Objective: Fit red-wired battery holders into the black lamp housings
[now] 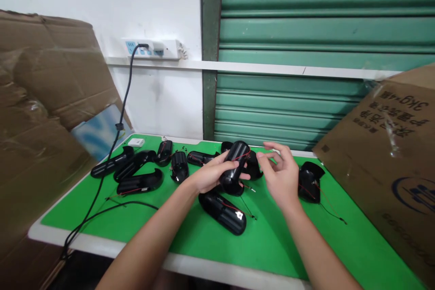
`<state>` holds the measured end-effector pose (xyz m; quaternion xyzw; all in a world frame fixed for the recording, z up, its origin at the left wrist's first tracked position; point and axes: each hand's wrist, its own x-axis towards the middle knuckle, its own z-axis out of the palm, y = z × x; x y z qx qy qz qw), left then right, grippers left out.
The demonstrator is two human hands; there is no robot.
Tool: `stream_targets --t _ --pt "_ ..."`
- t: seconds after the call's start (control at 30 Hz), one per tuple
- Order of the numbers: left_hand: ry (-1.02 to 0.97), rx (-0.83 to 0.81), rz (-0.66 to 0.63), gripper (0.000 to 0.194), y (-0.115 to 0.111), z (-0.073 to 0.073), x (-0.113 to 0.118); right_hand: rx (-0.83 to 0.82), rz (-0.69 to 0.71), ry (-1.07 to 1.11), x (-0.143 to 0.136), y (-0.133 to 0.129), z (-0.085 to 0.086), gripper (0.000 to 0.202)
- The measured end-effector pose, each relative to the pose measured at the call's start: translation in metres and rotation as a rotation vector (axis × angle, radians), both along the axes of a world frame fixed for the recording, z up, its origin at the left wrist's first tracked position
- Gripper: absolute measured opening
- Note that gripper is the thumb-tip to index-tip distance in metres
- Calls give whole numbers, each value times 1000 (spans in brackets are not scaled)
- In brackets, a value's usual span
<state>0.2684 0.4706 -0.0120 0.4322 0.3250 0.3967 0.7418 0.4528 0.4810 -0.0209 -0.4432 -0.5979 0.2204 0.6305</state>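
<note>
A glossy black curved shell with a red wire [235,158] is held above the middle of the table by my left hand [214,173], whose thumb lies across it. To its right is my right hand [280,170], raised, its fingers bent and apart, with nothing visible between them. Below the held shell, another black shell [224,213] with thin wires and a shiny spot lies on the green tabletop. Further right rests a black shell [309,182] with red and black wires. Part of another shell [254,165] shows behind my hands.
Several black shells [141,181] lie at the left and back of the green table [156,231]. A black cable [124,104] hangs from a power strip [152,49] across the left side. Cardboard [50,81] stands left, a carton [384,145] right.
</note>
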Motion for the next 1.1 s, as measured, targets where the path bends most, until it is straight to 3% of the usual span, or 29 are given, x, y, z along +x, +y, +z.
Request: stream_targets --t 0.23,0.43,0.57,0.67,0.77,0.83,0.97,1.03,1.1 --pt "69 2 -45 61 -2 -4 3 -190 124 214 8 11 3 38" --pt "108 27 -71 61 -3 -4 5 -149 142 132 9 6 8 30" --pt "182 18 -84 61 -6 -3 8 -14 137 44 4 0 16 23" --pt "226 19 -116 56 -8 -4 11 93 328 -174 -3 -5 26 23" --pt "185 15 -89 53 -7 -6 13 94 505 -362 -5 -8 33 35" --pt "111 -14 -54 50 -4 -7 13 65 462 -338 -2 -8 30 44" --pt "8 -13 34 44 2 -7 10 -2 158 -89 2 -1 14 40" --pt "-3 22 81 45 4 -6 9 -95 147 -17 0 2 6 37" --pt "1 59 96 47 4 -6 9 -198 231 26 -5 3 1 41"
